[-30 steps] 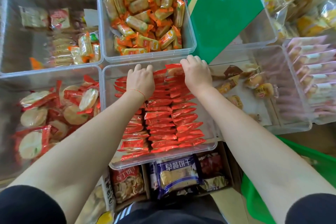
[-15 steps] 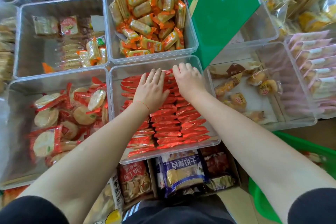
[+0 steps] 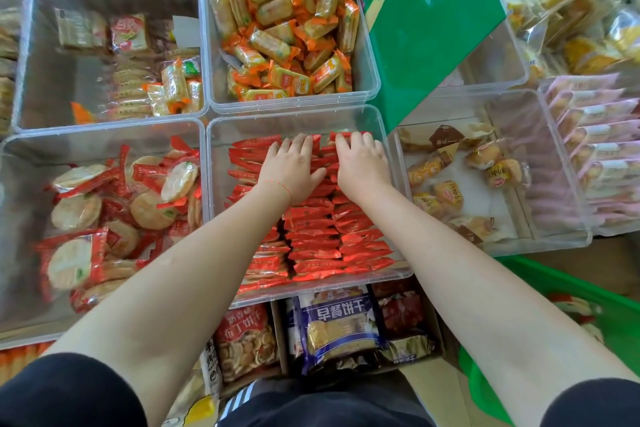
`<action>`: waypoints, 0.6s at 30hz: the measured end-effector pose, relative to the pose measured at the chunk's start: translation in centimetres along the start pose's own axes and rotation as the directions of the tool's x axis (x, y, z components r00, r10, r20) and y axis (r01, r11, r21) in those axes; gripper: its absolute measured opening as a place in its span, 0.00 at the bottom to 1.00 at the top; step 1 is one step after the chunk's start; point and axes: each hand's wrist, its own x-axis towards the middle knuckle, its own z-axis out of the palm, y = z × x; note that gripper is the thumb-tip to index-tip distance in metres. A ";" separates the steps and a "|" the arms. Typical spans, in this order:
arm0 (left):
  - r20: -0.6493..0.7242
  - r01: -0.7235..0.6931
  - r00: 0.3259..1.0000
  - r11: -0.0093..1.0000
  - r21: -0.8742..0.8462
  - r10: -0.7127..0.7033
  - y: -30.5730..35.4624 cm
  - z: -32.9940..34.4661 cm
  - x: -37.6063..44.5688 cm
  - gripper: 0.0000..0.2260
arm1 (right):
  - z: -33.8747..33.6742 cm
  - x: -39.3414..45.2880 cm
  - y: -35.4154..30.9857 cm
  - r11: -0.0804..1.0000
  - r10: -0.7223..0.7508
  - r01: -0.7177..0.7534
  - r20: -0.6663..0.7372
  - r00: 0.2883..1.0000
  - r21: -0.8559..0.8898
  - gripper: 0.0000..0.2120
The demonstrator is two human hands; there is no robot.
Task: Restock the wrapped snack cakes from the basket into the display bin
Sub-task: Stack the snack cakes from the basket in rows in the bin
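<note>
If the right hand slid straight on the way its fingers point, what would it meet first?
Probably the far wall of the clear display bin. The right hand lies flat on the red wrapped cakes, fingertips at the last row; depth to the wall is unclear.

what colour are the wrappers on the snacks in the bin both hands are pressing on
Red, glossy wrappers, seen in the head view, the only one.

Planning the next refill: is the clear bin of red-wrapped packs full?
Nearly full. The red-wrapped packs stand in packed rows across the clear plastic bin; only a strip at its far wall shows bare.
</note>
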 end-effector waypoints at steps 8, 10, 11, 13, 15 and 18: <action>0.067 -0.011 0.998 0.999 0.031 0.009 -1.1 0.1 0.0 0.35 | 0.6 0.7 -1.6 0.995 -0.035 0.026 0.088 0.995 0.099 0.23; 0.108 -0.061 0.993 0.998 0.031 0.057 -1.5 -0.2 0.1 0.33 | 0.6 0.9 -1.0 0.991 0.030 -0.045 0.122 0.992 0.128 0.25; 0.117 -0.096 0.989 0.995 0.007 0.095 -1.8 -0.4 0.0 0.32 | 0.6 1.0 -1.0 0.988 0.052 -0.069 0.124 0.991 0.138 0.24; 0.064 -0.151 0.986 0.988 -0.035 0.153 -2.5 -0.7 -0.6 0.30 | 0.3 1.1 -1.3 0.982 0.090 -0.109 0.129 0.988 0.152 0.23; -0.083 -0.087 0.993 0.995 -0.046 0.083 -3.4 -0.6 -1.9 0.30 | 0.2 0.9 -1.7 0.983 0.119 -0.132 0.098 0.988 0.131 0.23; -0.116 0.122 0.985 0.991 -0.064 -0.128 -4.7 0.5 -3.8 0.32 | 0.8 -0.1 -2.0 0.989 0.046 -0.049 0.020 0.999 0.140 0.25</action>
